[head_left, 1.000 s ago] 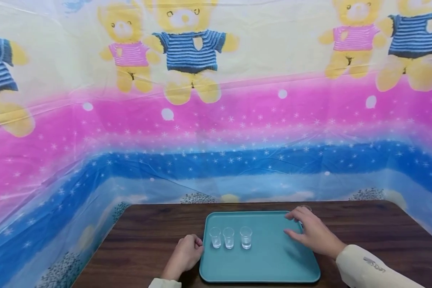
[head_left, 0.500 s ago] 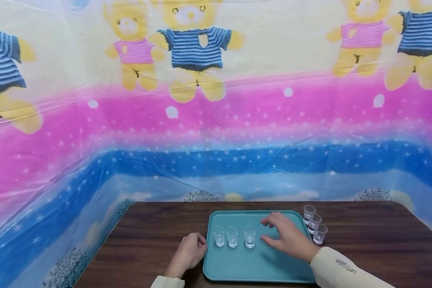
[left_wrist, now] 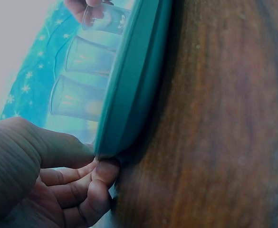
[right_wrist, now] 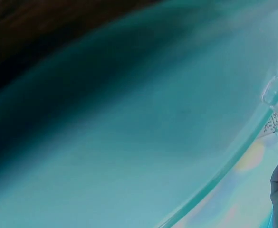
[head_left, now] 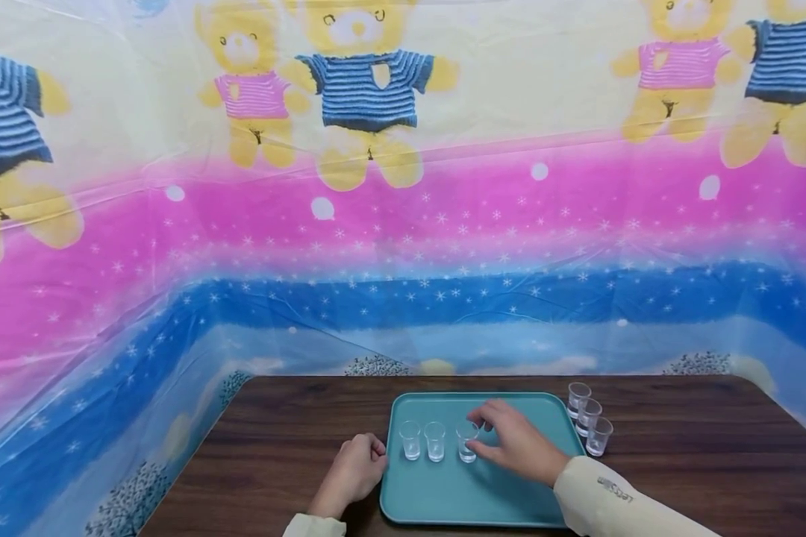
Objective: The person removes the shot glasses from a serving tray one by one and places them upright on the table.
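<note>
- Clear, rigid-looking material, glass or hard plastic, forms the cup (head_left: 463, 440) at the right hand (head_left: 520, 444); it stands upright on the teal tray (head_left: 443, 492), rightmost in a row of three.
- It should be light and stiff, probably smooth enough to slip and, if glass, easy to chip. Whether it holds liquid is hard to tell.
- Its flared top and narrower foot suggest a gentle pinch on the side wall just under the rim, thumb opposite fingertips; a knock up high could tip it.
- The cup lies between the right hand's thumb and fingers, thumb in front of its wall, fingers by its rim. Whether this grip is pressed home or only around it, I cannot tell.
- The left hand (head_left: 354, 470) has its grip clamped on the tray's left edge, thumb and finger meeting at the rim.
- The middle cup (head_left: 435, 442) and left cup (head_left: 411, 441) stand apart; three more cups (head_left: 588, 419) stand on the wood-grain surface (head_left: 275, 418) beside the tray's right edge.
</note>
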Motion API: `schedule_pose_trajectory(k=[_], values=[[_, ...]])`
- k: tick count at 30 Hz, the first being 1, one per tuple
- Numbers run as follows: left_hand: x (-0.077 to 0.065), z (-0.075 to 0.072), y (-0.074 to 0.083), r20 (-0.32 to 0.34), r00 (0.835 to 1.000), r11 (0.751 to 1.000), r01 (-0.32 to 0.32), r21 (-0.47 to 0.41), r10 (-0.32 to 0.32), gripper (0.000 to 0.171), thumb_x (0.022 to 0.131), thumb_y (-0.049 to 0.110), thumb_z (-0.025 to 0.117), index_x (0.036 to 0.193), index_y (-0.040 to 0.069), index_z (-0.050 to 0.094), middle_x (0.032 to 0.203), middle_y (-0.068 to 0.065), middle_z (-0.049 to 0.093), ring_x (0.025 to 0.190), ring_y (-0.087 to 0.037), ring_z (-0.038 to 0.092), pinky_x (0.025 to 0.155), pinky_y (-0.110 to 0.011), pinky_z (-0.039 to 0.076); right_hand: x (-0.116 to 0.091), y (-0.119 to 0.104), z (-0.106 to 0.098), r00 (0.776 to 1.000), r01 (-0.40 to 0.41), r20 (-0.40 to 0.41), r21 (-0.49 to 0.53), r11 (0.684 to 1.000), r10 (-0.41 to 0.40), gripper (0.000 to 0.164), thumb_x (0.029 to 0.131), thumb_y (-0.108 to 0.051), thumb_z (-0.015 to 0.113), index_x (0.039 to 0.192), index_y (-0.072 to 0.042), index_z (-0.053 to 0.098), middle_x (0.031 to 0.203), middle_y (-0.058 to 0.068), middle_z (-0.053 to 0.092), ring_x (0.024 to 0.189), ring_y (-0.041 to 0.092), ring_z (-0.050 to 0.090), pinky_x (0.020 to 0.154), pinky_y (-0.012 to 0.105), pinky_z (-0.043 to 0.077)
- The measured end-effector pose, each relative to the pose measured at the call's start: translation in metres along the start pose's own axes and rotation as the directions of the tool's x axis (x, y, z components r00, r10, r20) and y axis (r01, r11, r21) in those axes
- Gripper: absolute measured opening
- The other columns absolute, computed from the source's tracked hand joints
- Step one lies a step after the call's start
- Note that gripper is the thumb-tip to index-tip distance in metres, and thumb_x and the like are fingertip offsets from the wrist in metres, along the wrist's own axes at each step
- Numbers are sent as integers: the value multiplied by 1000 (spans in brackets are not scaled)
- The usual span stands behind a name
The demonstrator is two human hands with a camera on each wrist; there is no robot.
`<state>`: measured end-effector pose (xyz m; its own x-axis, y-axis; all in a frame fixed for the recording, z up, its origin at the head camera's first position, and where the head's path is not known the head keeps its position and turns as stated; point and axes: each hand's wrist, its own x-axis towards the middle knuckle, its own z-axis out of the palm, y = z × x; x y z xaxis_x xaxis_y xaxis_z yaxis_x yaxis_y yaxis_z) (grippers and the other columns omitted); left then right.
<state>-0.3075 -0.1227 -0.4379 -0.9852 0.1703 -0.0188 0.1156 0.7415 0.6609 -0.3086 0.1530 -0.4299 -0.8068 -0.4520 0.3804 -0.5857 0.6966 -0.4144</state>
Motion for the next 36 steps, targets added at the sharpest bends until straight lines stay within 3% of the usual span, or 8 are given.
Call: schedule_pose_trajectory(k=[7,15,22,29,36], values=[[0,0,0,-2,1000,1000,-8,-3,8,7,90,6,61,83,5,58,71,-4,51,62,-17,50,57,-32,44,1,-1,-4,1000,-22,19,27,999,21,26,84,-23,72,104,-10,61,93,-4,54,81,8,49,67,27,46],[0,0,1,3,1000,1000,-6,-7,6,6,90,7,61,85,4,58,72,-4,52,63,-17,50,58,-33,44,-13,13,-30,999,-46,0,5,999,46,25,86,-23,71,106,-14,59,93,-4,53,81,11,50,69,29,45],[1,1,-1,1,1000,1000,7,8,-7,6,89,7,61,85,5,59,71,-4,52,63,-16,50,58,-33,44,-36,37,-54,995,-51,-88,-82,995,44,27,82,-20,75,103,-17,60,89,-6,53,79,11,50,66,28,45],[0,1,0,7,1000,1000,2,-1,-2,5,89,7,61,86,4,60,72,-3,53,64,-16,51,59,-33,45,-65,55,-80,991,-103,-100,-90,991,94,28,79,-17,76,103,-14,61,85,-4,52,72,13,49,60,24,42],[2,0,2,27,1000,1000,5,-9,-5,4,90,7,60,87,4,60,73,-3,54,65,-16,51,59,-33,45,-93,67,-98,988,-86,-139,-90,992,73,29,79,-15,76,104,-12,61,87,-8,52,72,8,50,59,24,44]])
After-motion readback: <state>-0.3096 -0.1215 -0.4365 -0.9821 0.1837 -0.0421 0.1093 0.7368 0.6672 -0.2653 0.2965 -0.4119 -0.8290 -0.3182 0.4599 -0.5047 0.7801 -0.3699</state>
